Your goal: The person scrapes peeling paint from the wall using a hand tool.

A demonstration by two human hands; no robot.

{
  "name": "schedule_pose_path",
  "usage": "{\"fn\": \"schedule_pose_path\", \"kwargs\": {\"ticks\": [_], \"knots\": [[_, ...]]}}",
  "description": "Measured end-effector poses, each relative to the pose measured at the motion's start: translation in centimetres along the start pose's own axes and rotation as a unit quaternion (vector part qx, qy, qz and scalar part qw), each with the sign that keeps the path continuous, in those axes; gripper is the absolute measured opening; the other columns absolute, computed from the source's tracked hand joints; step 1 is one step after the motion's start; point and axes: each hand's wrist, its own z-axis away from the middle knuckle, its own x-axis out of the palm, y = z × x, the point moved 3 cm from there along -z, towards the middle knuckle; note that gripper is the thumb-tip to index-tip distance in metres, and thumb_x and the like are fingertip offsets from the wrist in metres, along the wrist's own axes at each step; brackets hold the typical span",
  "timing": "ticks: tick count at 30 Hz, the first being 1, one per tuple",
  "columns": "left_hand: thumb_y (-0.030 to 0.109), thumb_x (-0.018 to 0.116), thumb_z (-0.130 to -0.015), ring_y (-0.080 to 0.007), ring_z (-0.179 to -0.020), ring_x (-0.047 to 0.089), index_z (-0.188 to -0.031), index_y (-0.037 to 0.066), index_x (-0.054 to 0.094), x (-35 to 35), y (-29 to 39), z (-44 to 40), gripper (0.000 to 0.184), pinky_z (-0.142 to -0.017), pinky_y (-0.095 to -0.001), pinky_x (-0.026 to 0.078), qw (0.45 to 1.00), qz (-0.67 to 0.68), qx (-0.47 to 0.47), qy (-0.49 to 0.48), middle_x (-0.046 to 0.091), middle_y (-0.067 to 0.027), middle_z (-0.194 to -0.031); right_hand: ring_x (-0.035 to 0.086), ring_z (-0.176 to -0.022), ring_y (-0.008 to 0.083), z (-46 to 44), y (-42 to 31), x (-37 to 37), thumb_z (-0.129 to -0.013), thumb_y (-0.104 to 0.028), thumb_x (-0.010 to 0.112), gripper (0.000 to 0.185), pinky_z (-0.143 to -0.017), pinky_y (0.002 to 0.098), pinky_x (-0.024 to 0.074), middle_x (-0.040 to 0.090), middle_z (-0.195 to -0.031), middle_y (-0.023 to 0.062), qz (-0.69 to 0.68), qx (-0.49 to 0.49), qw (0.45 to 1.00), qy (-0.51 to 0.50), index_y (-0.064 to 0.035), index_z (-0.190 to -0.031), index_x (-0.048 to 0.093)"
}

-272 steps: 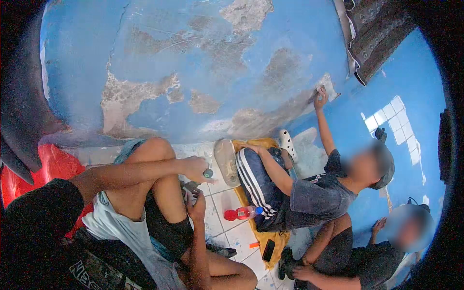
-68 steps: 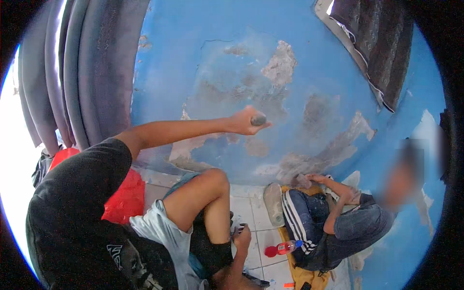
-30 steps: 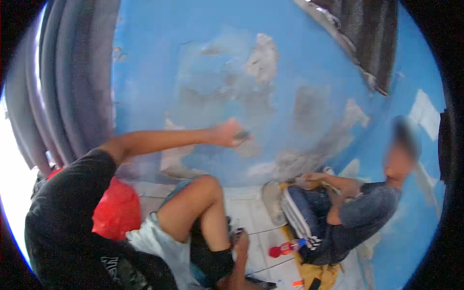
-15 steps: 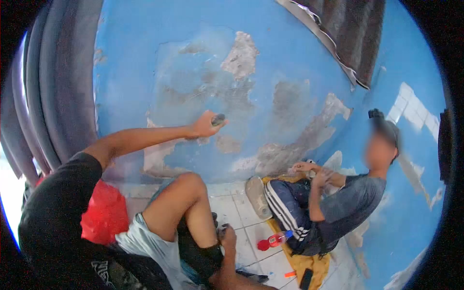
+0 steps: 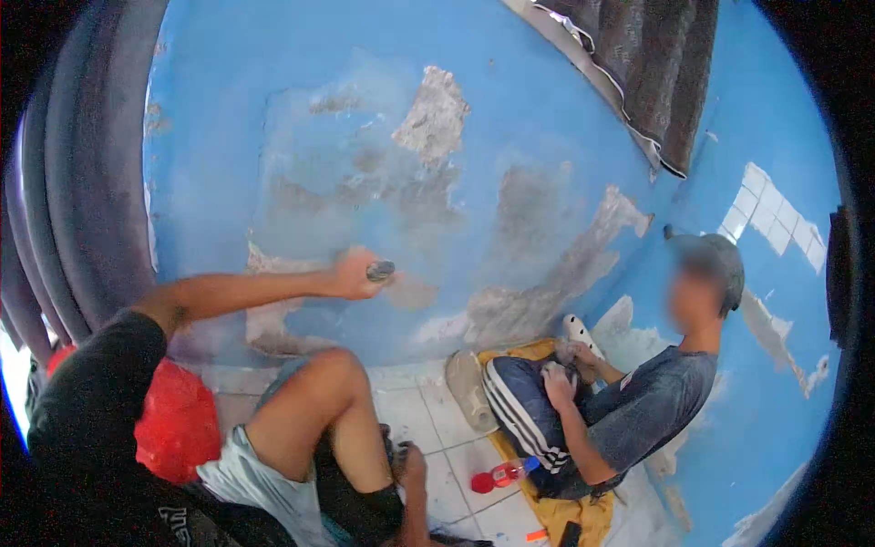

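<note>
My left hand (image 5: 357, 273) is against the blue wall (image 5: 328, 210), with the arm stretched out. It is closed around a dark grey, rounded object (image 5: 380, 271); only its end shows, so its kind is unclear. Near the hand the paint is worn to grey and pale patches. Low beside my bent knee (image 5: 339, 387), my right hand (image 5: 412, 467) has its fingers curled at something dark that I cannot make out.
A co-worker in a cap (image 5: 725, 264) sits to the right on a yellow cloth (image 5: 597, 520), hands together over the lap. A red-capped bottle (image 5: 504, 474) lies on the white tiles (image 5: 433, 474). A red bag (image 5: 178, 424) is at left. Dark curtains (image 5: 96, 137) hang beyond.
My left hand has moved a little down the wall with the dark object. My view has shifted slightly. The co-worker's hands have come together lower, near the knees.
</note>
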Motion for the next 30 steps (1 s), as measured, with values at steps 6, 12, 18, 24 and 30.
{"fn": "schedule_pose_path", "kwargs": {"ticks": [6, 12, 18, 24, 30], "knots": [[0.021, 0.061, -0.082, -0.0279, -0.045, 0.048, -0.072, 0.007, 0.062, -1.6, 4.1, 0.7, 0.018, -0.045, -0.0382, 0.037, 0.992, 0.012, 0.111, 0.062, 0.05, -0.0123, -0.052, 0.061, -0.079, 0.0289, -0.7, -0.6, -0.5, -0.078, -0.014, 0.061, 0.019, -0.064, 0.0396, 0.0477, 0.063, -0.081, 0.0126, 0.011, 0.071, 0.997, 0.001, -0.0061, -0.095, 0.059], [0.018, 0.063, -0.081, -0.0254, -0.039, 0.043, -0.062, 0.004, 0.055, -4.2, 7.7, -2.0, 0.025, -0.04, -0.0352, 0.033, 0.977, 0.033, 0.204, 0.047, 0.046, -0.0131, -0.05, 0.06, -0.069, 0.0273, -0.9, -0.3, -0.1, -0.079, -0.016, 0.062, 0.018, -0.059, 0.0398, 0.0472, 0.06, -0.074, 0.0109, 0.05, 0.064, 0.997, 0.017, -0.006, -0.093, 0.056], [0.019, 0.063, -0.083, -0.0191, -0.037, 0.034, -0.056, 0.004, 0.049, -2.2, 5.7, -2.3, 0.033, -0.038, -0.0341, 0.03, 0.976, 0.096, 0.194, -0.032, 0.038, -0.0116, -0.046, 0.059, -0.068, 0.0266, -0.6, -0.3, -0.2, -0.077, -0.013, 0.064, 0.018, -0.059, 0.038, 0.048, 0.06, -0.074, 0.0109, 0.045, 0.035, 0.998, 0.02, -0.0048, -0.092, 0.057], [0.021, 0.061, -0.085, -0.0154, -0.039, 0.031, -0.055, 0.004, 0.047, -3.2, 4.3, -2.4, 0.037, -0.039, -0.0349, 0.028, 0.988, 0.081, 0.117, 0.059, 0.038, -0.0104, -0.046, 0.059, -0.065, 0.0273, -0.7, 0.1, -0.2, -0.076, -0.013, 0.065, 0.019, -0.06, 0.0373, 0.0485, 0.06, -0.074, 0.0122, 0.045, 0.051, 0.997, 0.023, -0.0029, -0.089, 0.057], [0.024, 0.06, -0.085, -0.0173, -0.038, 0.035, -0.055, 0.005, 0.048, -5.2, 6.1, -1.8, 0.038, -0.041, -0.0352, 0.032, 0.989, 0.054, 0.096, 0.104, 0.041, -0.0116, -0.045, 0.058, -0.067, 0.029, -1.3, -0.6, -0.9, -0.078, -0.018, 0.063, 0.023, -0.061, 0.0402, 0.0472, 0.059, -0.074, 0.0121, 0.001, 0.047, 0.999, -0.006, -0.0033, -0.094, 0.056]]}}
